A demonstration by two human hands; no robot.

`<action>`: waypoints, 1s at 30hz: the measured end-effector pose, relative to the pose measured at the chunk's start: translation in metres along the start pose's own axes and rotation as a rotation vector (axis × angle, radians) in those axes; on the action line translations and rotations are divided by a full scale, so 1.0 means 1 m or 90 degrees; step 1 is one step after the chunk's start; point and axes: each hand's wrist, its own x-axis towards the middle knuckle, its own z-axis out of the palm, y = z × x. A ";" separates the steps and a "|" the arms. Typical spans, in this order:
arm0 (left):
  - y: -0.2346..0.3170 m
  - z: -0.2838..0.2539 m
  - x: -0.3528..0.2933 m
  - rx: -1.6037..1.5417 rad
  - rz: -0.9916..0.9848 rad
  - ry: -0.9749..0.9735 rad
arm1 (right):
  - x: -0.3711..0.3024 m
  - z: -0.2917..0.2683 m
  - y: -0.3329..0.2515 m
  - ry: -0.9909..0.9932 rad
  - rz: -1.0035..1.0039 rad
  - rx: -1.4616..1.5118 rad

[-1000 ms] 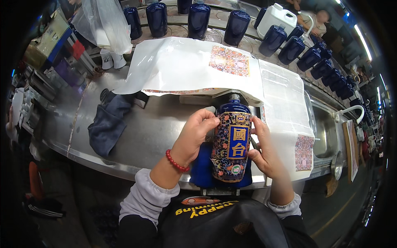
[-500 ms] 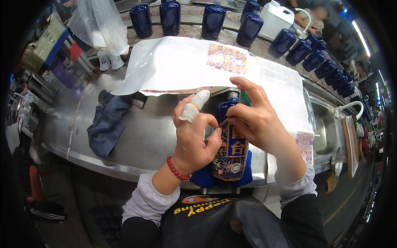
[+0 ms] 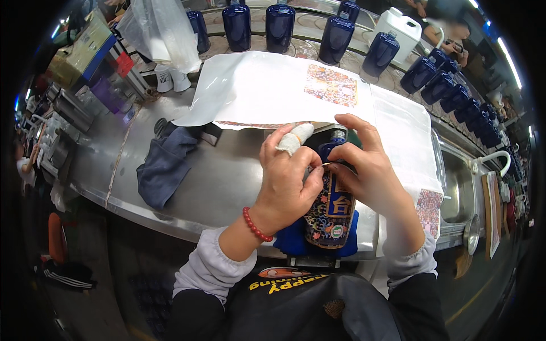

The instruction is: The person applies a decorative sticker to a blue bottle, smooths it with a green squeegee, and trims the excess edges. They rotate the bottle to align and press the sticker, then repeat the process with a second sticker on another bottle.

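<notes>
A dark blue bottle [image 3: 332, 219] with a colourful floral wrap and a gold-edged blue label panel lies tilted on a blue cloth [image 3: 290, 241], its neck pointing away from me. My left hand [image 3: 287, 179] is closed in a thumb-and-finger pinch just below the bottle's shoulder. One of its fingers wears a white cloth cover, and red beads circle the wrist. Opposite it, my right hand [image 3: 372, 170] pinches too, index finger raised. Between both pinches shows a thin edge, apparently of the patterned decal film; the fingertips hide most of it.
Beyond my hands lies a white sheet [image 3: 250, 85] bearing patterned decals [image 3: 331, 85]. A dark grey cloth [image 3: 165, 170] rests on the steel table [image 3: 227, 187] at left. Blue bottles [image 3: 280, 28] line the curved conveyor behind. At right are a sink [image 3: 455, 196] and a white jug [image 3: 397, 34].
My view has shifted, moving the table and hands rightward in the picture. Both hands keep their pinch near the bottle's shoulder. The conveyor bottles have moved left relative to the white sheet.
</notes>
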 end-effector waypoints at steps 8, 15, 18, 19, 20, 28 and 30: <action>-0.002 0.003 0.000 -0.114 -0.057 -0.016 | -0.004 0.002 0.003 0.008 0.014 0.038; 0.002 0.003 0.005 -0.085 -0.056 -0.038 | -0.005 0.001 0.002 0.025 -0.001 0.033; 0.003 -0.001 0.008 -0.106 -0.086 -0.059 | -0.005 0.002 0.003 0.028 -0.002 0.034; 0.002 -0.002 0.009 -0.114 -0.093 -0.067 | -0.006 0.003 0.003 0.030 -0.001 0.033; 0.001 -0.003 0.009 -0.137 -0.109 -0.079 | -0.006 0.003 0.003 0.030 -0.001 0.034; -0.007 -0.011 0.010 -0.395 -0.309 -0.199 | -0.004 0.003 0.002 0.038 0.001 0.019; -0.007 -0.012 0.010 -0.482 -0.336 -0.195 | -0.004 0.004 0.002 0.035 0.002 0.019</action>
